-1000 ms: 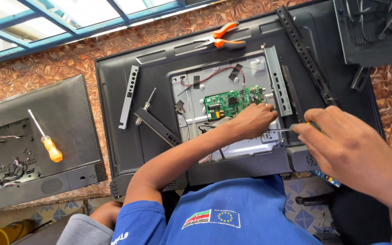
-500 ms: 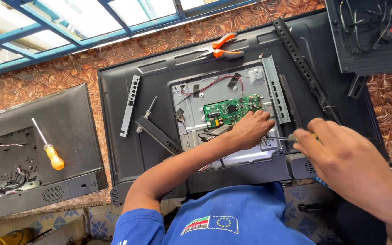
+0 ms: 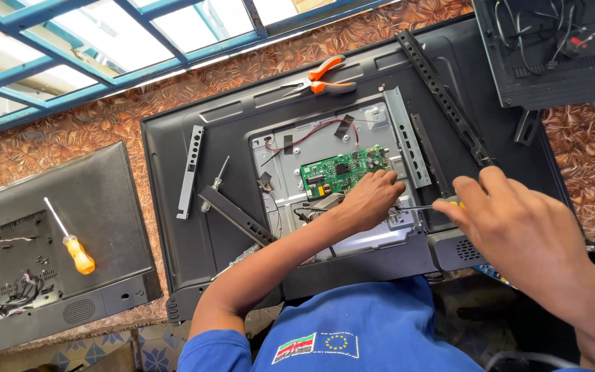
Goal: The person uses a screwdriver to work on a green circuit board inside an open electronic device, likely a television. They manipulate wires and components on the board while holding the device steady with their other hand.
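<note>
A flat television (image 3: 173,207) lies face down with its back cover off, baring a grey metal panel (image 3: 290,179) and a green circuit board (image 3: 342,172). My left hand (image 3: 370,200) rests on the panel just below the board, fingers curled down onto it. My right hand (image 3: 518,227) is closed around a screwdriver with a yellow handle (image 3: 454,203). Its thin shaft (image 3: 414,207) points left and ends at the fingers of my left hand. What the tip touches is hidden.
Orange pliers (image 3: 325,79) lie on the set's top edge. A small screwdriver (image 3: 215,184), a grey bracket (image 3: 191,172) and black mounting bars (image 3: 239,217) lie loose on it. An orange screwdriver (image 3: 77,251) rests on a second set (image 3: 49,227) at left; a third (image 3: 552,48) is top right.
My view has drifted a little. Both hands stay at the lower edge of the circuit board, with the screwdriver still held in my right hand and pointing at my left.
</note>
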